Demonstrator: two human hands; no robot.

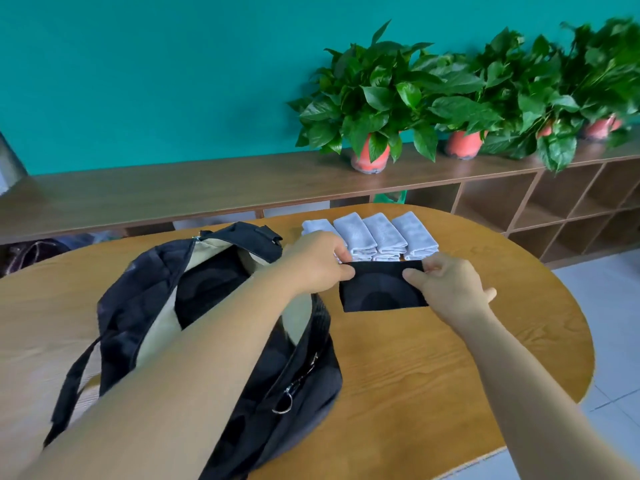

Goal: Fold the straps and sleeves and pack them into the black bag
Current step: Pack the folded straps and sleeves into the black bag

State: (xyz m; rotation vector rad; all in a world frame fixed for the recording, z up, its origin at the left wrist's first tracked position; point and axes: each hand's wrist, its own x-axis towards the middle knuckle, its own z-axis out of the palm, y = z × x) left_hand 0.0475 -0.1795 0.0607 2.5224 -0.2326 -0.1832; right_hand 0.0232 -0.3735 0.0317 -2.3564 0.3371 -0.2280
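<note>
A folded black cloth piece (379,289) lies on the wooden table (433,358), just in front of a row of folded grey sleeves (377,233). My left hand (315,265) pinches its far left corner. My right hand (446,289) pinches its far right corner, thumb on top. The black bag (242,358) lies open on the left of the table with a beige lining and dark cloth inside; my left forearm crosses over it.
A long wooden shelf unit (242,188) runs behind the table with several potted plants (374,109) on top. The table's rounded edge (585,341) curves at the right, with tiled floor beyond.
</note>
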